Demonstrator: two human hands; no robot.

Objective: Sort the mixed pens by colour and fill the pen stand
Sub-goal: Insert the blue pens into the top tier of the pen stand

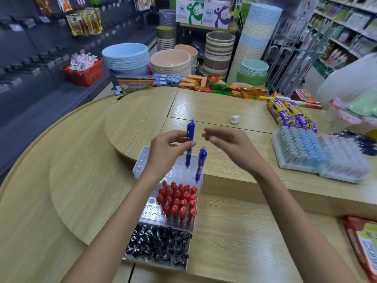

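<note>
At far left, a red basket (84, 73) is sitting on a dark shelf beyond the wooden counter (85, 180). The clear tiered pen stand (140, 160) is resting on the counter at centre. Its nearest tier is holding black pens (159, 246), and its middle tier is holding red pens (178, 201), grouped to the right with open holes showing to the left.

The left hand (167, 150) is pinching a blue pen (190, 139) between thumb and fingers. It is holding the pen upright, tip down, over the far tier. Whether the tip is sitting in a hole cannot be determined. Just to the right, a second blue pen (201, 164) is standing in the far tier at its right edge.

The right hand (226, 144) is hovering beside the held pen with fingers loosely curled, gripping nothing.

A small white object (234, 119) is lying on the counter beyond the hands. At right, trays (299, 150) of pale blue items are sitting on the raised counter section.
</note>
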